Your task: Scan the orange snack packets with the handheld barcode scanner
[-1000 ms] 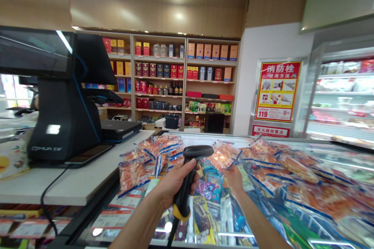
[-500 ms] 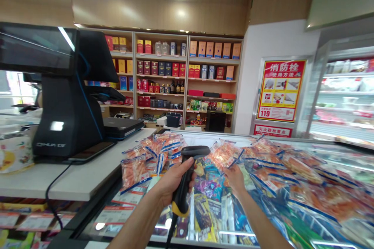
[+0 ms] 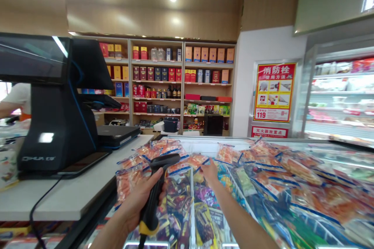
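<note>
My left hand (image 3: 137, 202) is wrapped round the handle of a black and yellow barcode scanner (image 3: 153, 194), its head pointing forward to the right. In my right hand (image 3: 209, 173), fingers pinched, is the edge of a clear snack packet (image 3: 196, 159) with orange contents and a blue border. This packet is just right of the scanner's head, above the freezer. Similar packets (image 3: 127, 183) lie heaped at the left, partly behind my left hand. A larger spread of them (image 3: 269, 163) covers the glass on the right.
Below my hands, a chest freezer holds colourful wrapped goods (image 3: 178, 206) parted by white wire dividers (image 3: 192, 202). A black checkout terminal (image 3: 55, 124) stands on the white counter (image 3: 58, 198) at left, with a cable hanging. Behind it is a person's sleeve (image 3: 19, 97). Shelves of boxes (image 3: 157, 74) line the back.
My right hand has moved left with the packet, bringing it near the scanner. My left hand and the scanner have shifted left and slightly down in view. A person's arm now shows behind the terminal.
</note>
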